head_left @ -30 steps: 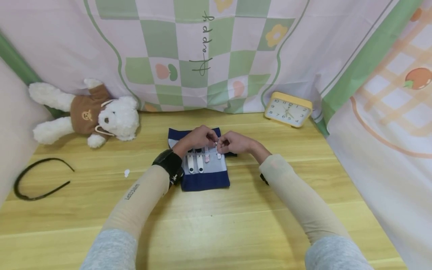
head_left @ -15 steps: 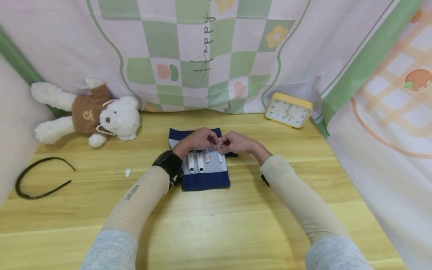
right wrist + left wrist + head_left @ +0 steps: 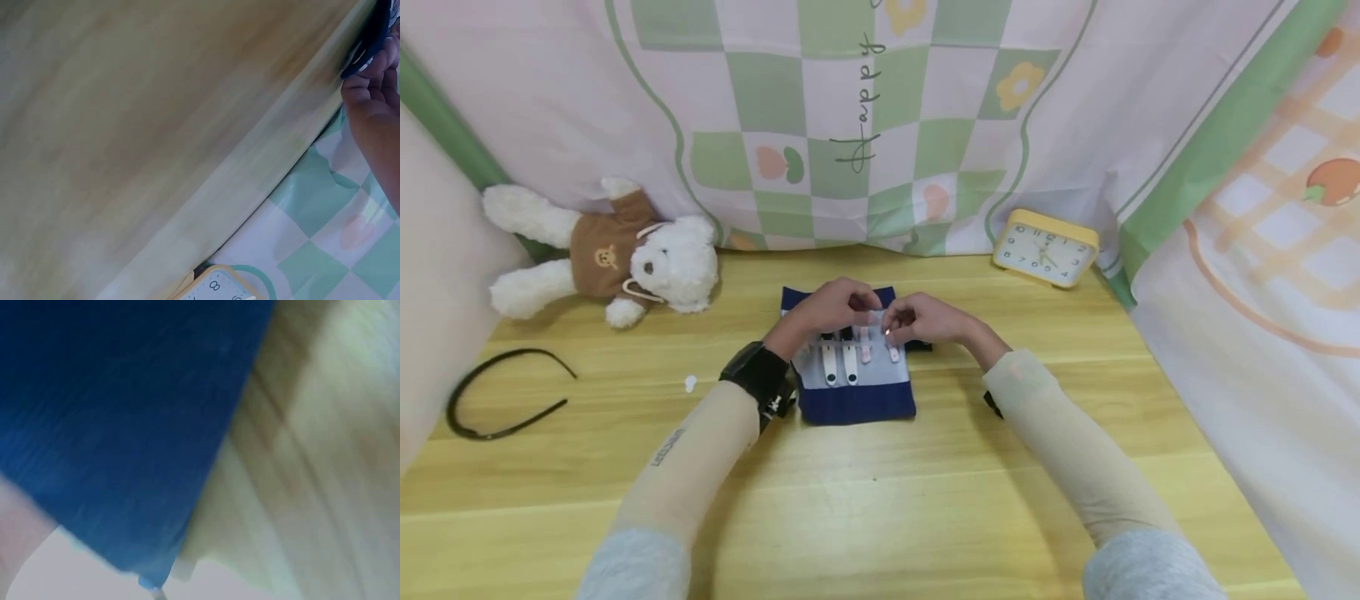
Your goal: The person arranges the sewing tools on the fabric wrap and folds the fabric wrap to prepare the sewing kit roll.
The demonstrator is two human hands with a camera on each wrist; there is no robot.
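Note:
A navy and grey fabric pouch [image 3: 857, 404] lies spread on the table. Two white slim tools with a dark dot at the lower end [image 3: 831, 367] stand in its slots, beside a pink one [image 3: 866, 350]. My left hand [image 3: 838, 304] is over the pouch's upper part, fingers loosely extended. Fingertips of my right hand [image 3: 921, 318] pinch at the upper end of another pink tool [image 3: 893, 354] by the pouch's right edge. Navy fabric [image 3: 125, 425] fills much of the left wrist view. In the right wrist view, a hand [image 3: 375, 100] touches a dark edge; whose side is unclear.
A white plush toy in a brown top [image 3: 610, 250] lies at the back left, a black headband [image 3: 467, 375] in front of it. A small white piece [image 3: 690, 383] rests left of the pouch. A yellow clock [image 3: 1045, 248] stands at the back right, against a curtain [image 3: 940, 208].
My left wrist has shifted left and turned, and its fingers have loosened near the right fingertips. The right hand has hardly moved. The head view has shifted slightly.

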